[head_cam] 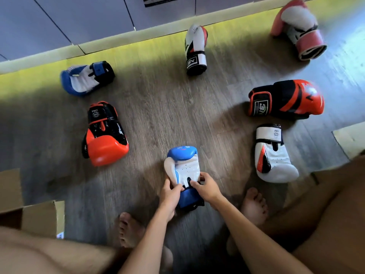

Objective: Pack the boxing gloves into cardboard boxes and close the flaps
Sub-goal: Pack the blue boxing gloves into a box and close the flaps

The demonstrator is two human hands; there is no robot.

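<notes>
A blue and white boxing glove (184, 167) lies on the wooden floor in front of me, palm side up. My left hand (169, 194) grips its wrist part from the left. My right hand (206, 187) pinches the same spot from the right. Several other gloves lie around: a blue and white one (85, 78), an orange and black one (104, 135), a white and black one (195, 48), a pink and white one (298, 28), another orange and black one (286, 98) and a white one (273, 155). An open cardboard box (39, 216) stands at the lower left.
A second cardboard box's flap (351, 139) shows at the right edge. My bare feet (254, 206) and knees frame the glove. Grey cabinet fronts (88, 18) with a pale plinth run along the far side of the floor.
</notes>
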